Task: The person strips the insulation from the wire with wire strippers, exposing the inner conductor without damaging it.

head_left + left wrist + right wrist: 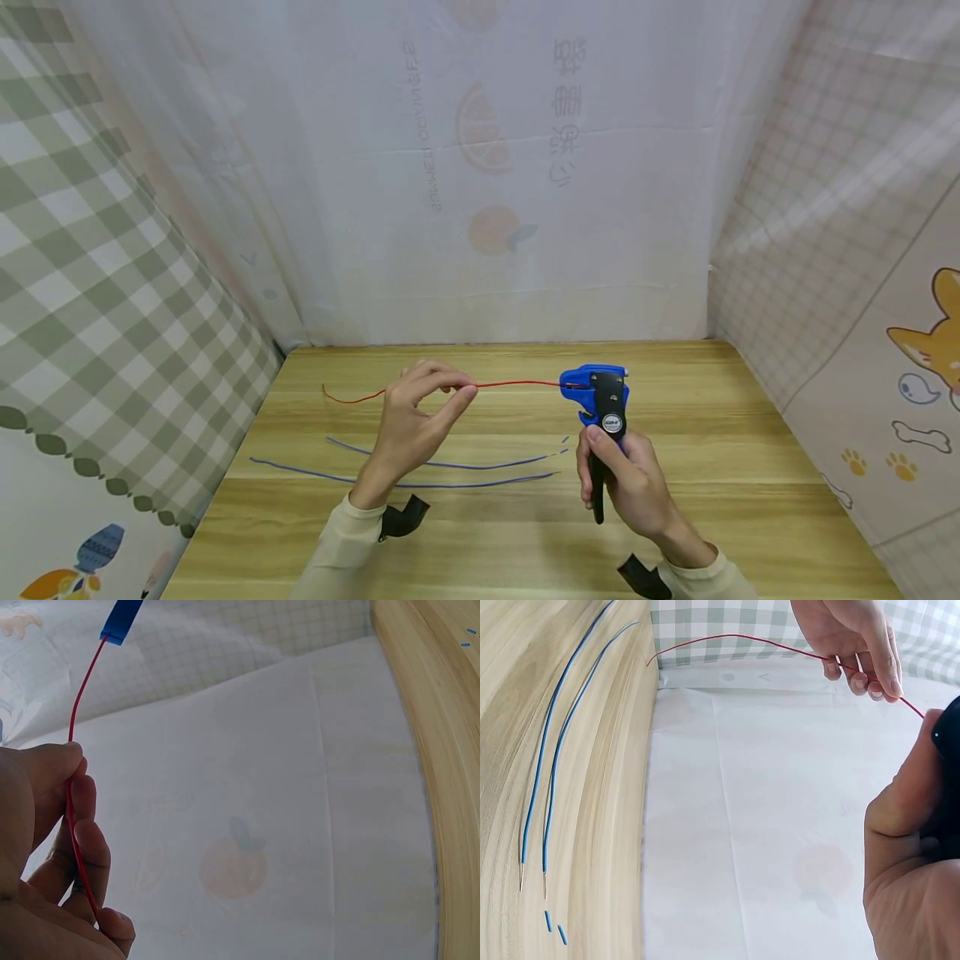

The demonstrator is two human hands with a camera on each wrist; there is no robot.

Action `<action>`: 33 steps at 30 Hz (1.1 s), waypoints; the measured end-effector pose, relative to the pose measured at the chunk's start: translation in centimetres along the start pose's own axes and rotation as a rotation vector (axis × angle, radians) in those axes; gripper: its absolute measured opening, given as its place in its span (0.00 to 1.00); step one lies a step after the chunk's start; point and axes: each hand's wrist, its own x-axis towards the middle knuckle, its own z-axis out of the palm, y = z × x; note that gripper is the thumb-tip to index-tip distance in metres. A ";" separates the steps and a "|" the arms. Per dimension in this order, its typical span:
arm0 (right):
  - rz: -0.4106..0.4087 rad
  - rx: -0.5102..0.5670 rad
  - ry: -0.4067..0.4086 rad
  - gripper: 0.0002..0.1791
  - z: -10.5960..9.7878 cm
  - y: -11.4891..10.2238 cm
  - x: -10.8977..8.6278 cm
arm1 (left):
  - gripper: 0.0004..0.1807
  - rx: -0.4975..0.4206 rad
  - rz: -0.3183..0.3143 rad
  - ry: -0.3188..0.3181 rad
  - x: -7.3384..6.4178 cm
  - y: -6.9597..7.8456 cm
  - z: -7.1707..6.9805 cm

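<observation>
Between thumb and fingers my left hand point(420, 421) pinches a red wire point(521, 382), whose loose end trails off to the left. My right hand point(633, 479) grips the black handle of a blue and black wire stripper point(600, 396), held upright over the table. The wire's right end sits in the stripper's blue nose. In the left wrist view the red wire point(84, 682) runs from the fingertips up to the blue nose point(120, 621). The right wrist view shows the left hand's fingers point(885, 671) on the wire, while the stripper is mostly cut off at the edge.
Two blue wires point(480, 486) lie on the wooden table point(510, 550), their right ends bared to metal. Beside those ends are two short blue insulation bits point(562, 934). A white curtain point(375, 275) hangs behind the table, with patterned cloth on both sides.
</observation>
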 end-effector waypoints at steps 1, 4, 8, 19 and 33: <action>-0.001 -0.002 0.000 0.21 0.0 0.0 0.0 | 0.04 -0.002 -0.001 0.000 0.0 0.0 0.0; -0.006 -0.008 0.001 0.21 0.1 0.1 -0.1 | 0.02 -0.006 -0.005 -0.002 0.0 0.0 0.0; -0.011 -0.013 0.004 0.21 0.2 0.1 -0.1 | 0.05 -0.012 -0.002 0.000 -0.1 0.0 0.0; -0.017 -0.033 0.028 0.21 0.5 0.1 -0.2 | 0.02 -0.017 -0.004 -0.011 -0.3 -0.3 -0.1; -0.044 -0.074 0.051 0.20 0.8 0.4 -0.2 | 0.01 -0.014 -0.028 -0.028 -0.4 -0.2 -0.2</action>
